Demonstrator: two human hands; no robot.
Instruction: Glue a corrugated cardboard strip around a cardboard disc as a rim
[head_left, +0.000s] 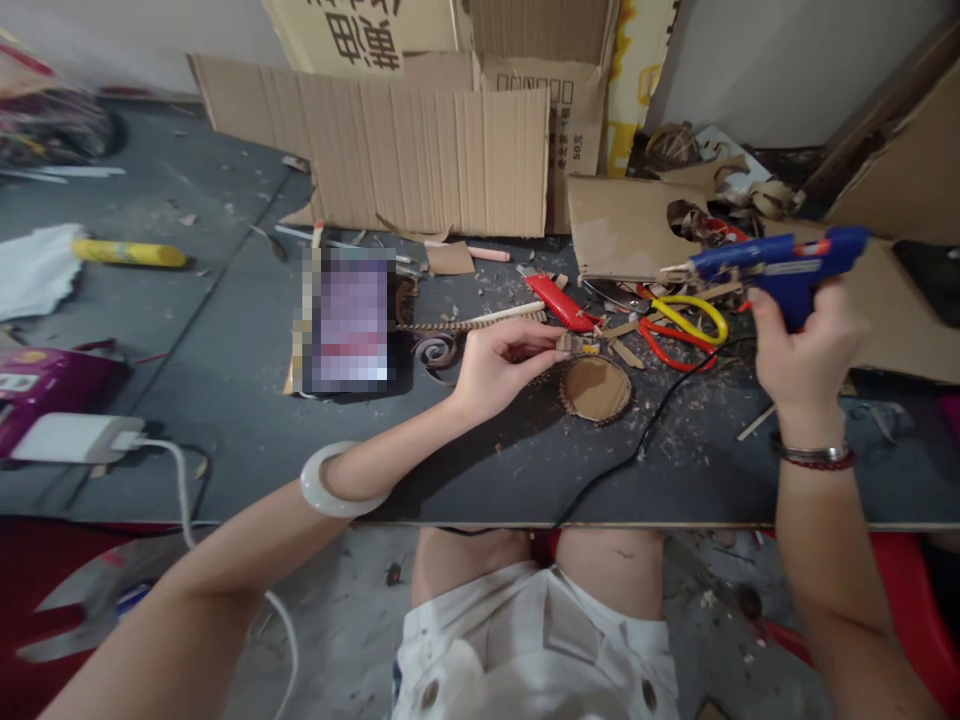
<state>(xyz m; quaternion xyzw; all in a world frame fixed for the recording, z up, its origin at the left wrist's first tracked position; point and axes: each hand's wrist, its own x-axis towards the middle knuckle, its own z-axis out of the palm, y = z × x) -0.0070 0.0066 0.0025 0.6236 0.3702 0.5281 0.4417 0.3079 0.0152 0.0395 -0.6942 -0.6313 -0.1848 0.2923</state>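
Note:
My right hand (806, 345) grips a blue hot glue gun (780, 262) by its handle, raised over the right part of the table, its nozzle pointing left. A pinch of my left hand (501, 362) holds a small cardboard piece (565, 343) between thumb and fingertips. Just below those fingertips lies a round cardboard disc (596, 389) with a ridged rim. Left of my left hand sits a spiral coil (436, 352) of cardboard strip. Scissors with yellow and red handles (686, 325) and a red utility knife (561, 302) lie between my hands.
A blurred-out phone (349, 330) stands left of the coil. Cardboard sheets (420, 150) lean at the back. The glue gun's black cord (645, 440) crosses the table's front. A yellow glue stick or marker (131, 253) and a white charger (75, 438) lie at left. Scraps litter the surface.

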